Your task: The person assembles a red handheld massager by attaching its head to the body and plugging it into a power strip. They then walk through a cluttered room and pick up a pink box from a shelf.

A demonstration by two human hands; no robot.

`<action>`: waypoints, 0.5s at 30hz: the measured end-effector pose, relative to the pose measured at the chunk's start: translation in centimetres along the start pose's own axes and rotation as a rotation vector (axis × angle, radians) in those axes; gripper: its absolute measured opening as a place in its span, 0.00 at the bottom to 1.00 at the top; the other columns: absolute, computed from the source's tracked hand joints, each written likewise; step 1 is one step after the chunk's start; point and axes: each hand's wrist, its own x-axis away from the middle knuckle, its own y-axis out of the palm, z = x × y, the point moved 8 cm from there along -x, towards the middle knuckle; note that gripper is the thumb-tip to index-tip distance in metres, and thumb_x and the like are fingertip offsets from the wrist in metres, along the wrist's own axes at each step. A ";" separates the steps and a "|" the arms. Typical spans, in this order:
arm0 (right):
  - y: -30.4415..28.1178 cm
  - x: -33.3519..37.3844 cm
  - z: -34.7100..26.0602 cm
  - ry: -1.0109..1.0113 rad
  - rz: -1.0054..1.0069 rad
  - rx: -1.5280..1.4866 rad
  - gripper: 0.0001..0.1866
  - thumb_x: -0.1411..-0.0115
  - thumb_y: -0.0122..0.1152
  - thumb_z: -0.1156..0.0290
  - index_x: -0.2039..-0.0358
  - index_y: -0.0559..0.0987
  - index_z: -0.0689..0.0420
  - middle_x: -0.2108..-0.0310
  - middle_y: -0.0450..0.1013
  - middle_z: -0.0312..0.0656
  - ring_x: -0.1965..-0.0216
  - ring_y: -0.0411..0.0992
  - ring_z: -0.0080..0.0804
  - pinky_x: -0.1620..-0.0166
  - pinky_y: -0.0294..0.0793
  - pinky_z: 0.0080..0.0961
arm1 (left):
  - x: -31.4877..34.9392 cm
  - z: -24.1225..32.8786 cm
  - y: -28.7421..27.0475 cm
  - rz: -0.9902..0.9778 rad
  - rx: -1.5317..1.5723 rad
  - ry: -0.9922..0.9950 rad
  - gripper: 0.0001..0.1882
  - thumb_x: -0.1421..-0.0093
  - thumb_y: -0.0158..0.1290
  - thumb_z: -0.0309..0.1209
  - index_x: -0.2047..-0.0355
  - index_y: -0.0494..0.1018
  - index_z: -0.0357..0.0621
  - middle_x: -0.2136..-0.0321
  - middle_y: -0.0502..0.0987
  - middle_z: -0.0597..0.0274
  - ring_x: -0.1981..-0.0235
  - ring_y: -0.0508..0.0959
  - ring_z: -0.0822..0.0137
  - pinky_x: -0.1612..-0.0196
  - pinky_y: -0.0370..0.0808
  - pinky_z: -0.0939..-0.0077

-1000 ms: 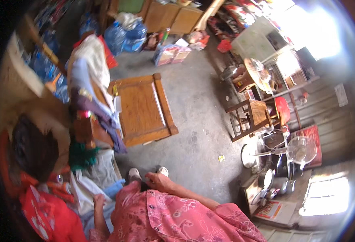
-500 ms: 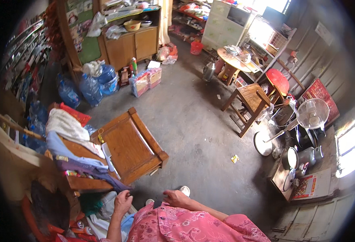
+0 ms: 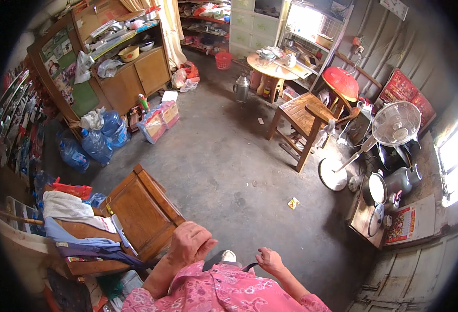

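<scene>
My left hand (image 3: 191,244) is raised in front of the pink floral shirt (image 3: 229,286), over the front corner of a wooden cabinet-like piece (image 3: 148,210). Its fingers are curled closed, and whatever may be inside them is hidden. Lower and to the right, my right hand (image 3: 270,261) pinches the end of a thin dark strap (image 3: 250,267) that runs back to the shirt front. Below and between the hands a light shoe (image 3: 228,256) shows on the floor.
Clothes and a white towel (image 3: 67,206) lie over the wood at left. Large blue bottles (image 3: 97,145) and a box (image 3: 158,122) stand beyond. On the right are a wooden chair (image 3: 302,114), a standing fan (image 3: 395,123) and a pan (image 3: 377,188). A small yellow wrapper (image 3: 293,203) lies on the floor.
The view has swung to the right. My left hand has come up and right, toward the chest. My right hand has moved right, away from the shirt, and the dark strap now shows at it.
</scene>
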 end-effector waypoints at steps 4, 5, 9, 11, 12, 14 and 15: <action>-2.4 -0.7 0.9 0.042 0.113 -0.058 0.18 0.49 0.51 0.61 0.61 0.73 0.59 0.67 0.71 0.54 0.65 0.71 0.52 0.62 0.71 0.42 | -5.8 2.1 -1.2 0.036 0.089 0.220 0.15 0.46 0.52 0.40 0.82 0.67 0.43 0.81 0.70 0.62 0.78 0.73 0.60 0.72 0.71 0.68; -2.3 -1.1 1.1 0.043 0.110 -0.059 0.18 0.49 0.51 0.61 0.61 0.73 0.59 0.66 0.71 0.54 0.64 0.70 0.52 0.61 0.71 0.42 | -7.1 2.6 -1.8 0.055 0.092 0.286 0.18 0.45 0.50 0.43 0.82 0.67 0.43 0.81 0.70 0.61 0.78 0.74 0.60 0.71 0.71 0.67; -1.5 -3.3 1.0 0.077 0.042 -0.079 0.19 0.49 0.51 0.60 0.60 0.73 0.58 0.65 0.70 0.54 0.62 0.70 0.51 0.59 0.70 0.41 | -11.4 4.8 -4.4 0.086 0.043 0.530 0.15 0.46 0.50 0.42 0.80 0.68 0.43 0.79 0.71 0.63 0.76 0.75 0.65 0.71 0.72 0.70; -1.0 -4.7 0.8 0.122 -0.049 -0.101 0.19 0.48 0.52 0.59 0.59 0.73 0.56 0.64 0.69 0.53 0.60 0.69 0.50 0.58 0.69 0.40 | -12.3 4.7 -5.7 0.254 0.068 0.665 0.13 0.44 0.48 0.43 0.76 0.69 0.47 0.78 0.70 0.65 0.76 0.73 0.67 0.71 0.71 0.71; -1.0 -5.6 0.5 0.109 -0.073 -0.102 0.19 0.48 0.52 0.58 0.58 0.72 0.56 0.64 0.69 0.53 0.60 0.69 0.50 0.58 0.69 0.40 | -12.4 4.3 -6.6 0.446 0.100 0.763 0.13 0.43 0.46 0.44 0.73 0.70 0.48 0.78 0.70 0.66 0.76 0.72 0.68 0.71 0.70 0.72; -1.3 -8.1 -0.3 0.077 -0.110 -0.093 0.20 0.48 0.52 0.58 0.58 0.72 0.56 0.64 0.69 0.53 0.60 0.69 0.49 0.57 0.69 0.40 | -9.9 2.3 -7.5 1.043 0.124 0.949 0.13 0.42 0.43 0.45 0.69 0.71 0.52 0.77 0.69 0.67 0.76 0.70 0.70 0.72 0.69 0.74; -0.8 -9.5 -0.3 0.041 -0.137 -0.052 0.20 0.48 0.52 0.58 0.57 0.72 0.55 0.64 0.70 0.52 0.60 0.70 0.49 0.58 0.70 0.41 | -9.1 1.0 -7.9 1.297 0.132 0.971 0.14 0.41 0.42 0.46 0.66 0.71 0.53 0.77 0.68 0.68 0.76 0.69 0.71 0.72 0.69 0.75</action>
